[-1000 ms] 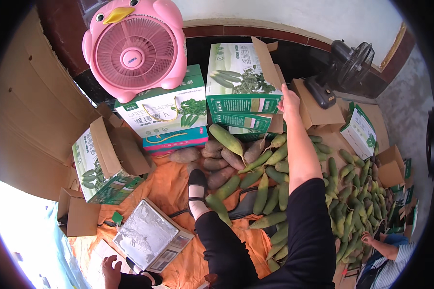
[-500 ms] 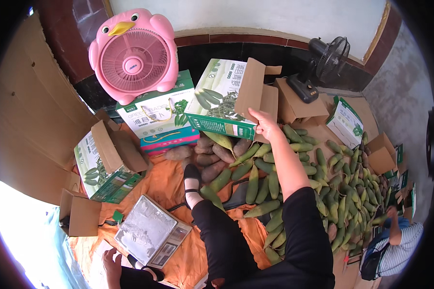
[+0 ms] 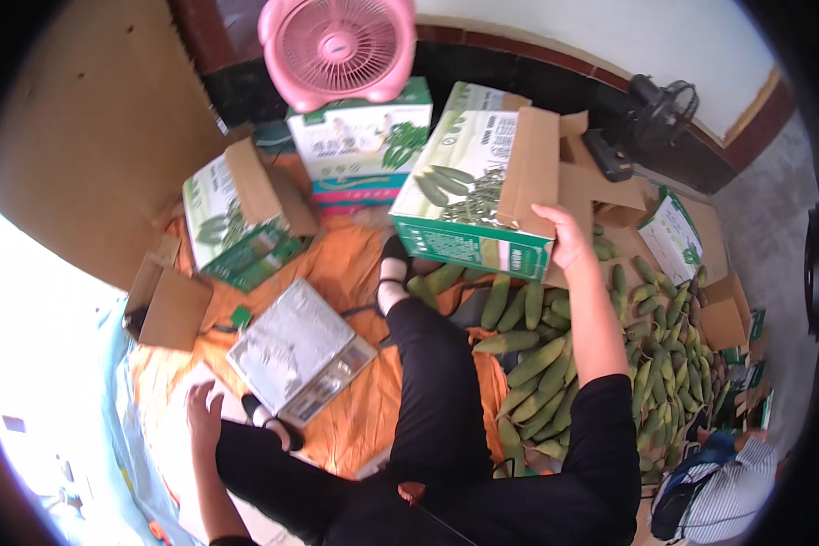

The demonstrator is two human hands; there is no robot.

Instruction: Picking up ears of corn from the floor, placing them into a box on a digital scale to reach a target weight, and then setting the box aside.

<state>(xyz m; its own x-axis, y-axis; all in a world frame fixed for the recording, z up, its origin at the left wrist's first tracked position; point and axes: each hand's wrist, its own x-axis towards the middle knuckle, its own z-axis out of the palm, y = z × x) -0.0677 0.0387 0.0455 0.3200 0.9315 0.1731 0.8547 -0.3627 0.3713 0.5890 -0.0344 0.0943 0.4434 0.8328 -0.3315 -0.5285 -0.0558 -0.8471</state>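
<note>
My right hand grips the near right edge of an open white and green carton, which is printed with green radishes. The carton is tilted, and its brown flaps stand out to the right. Below it lie several long green radishes, part of a large heap. My left hand hovers beside my left knee with its fingers apart and nothing in them. Nearest to it is a flat silver weighing scale on the orange sheet.
A pink fan stands on a closed carton. Another open carton and a small brown box sit at left. A black fan is at the back right. A person in a striped shirt is at lower right.
My right hand has drawn the carton toward me, showing another carton behind it. My left hand has risen a little beside my knee. The whole view has shifted.
</note>
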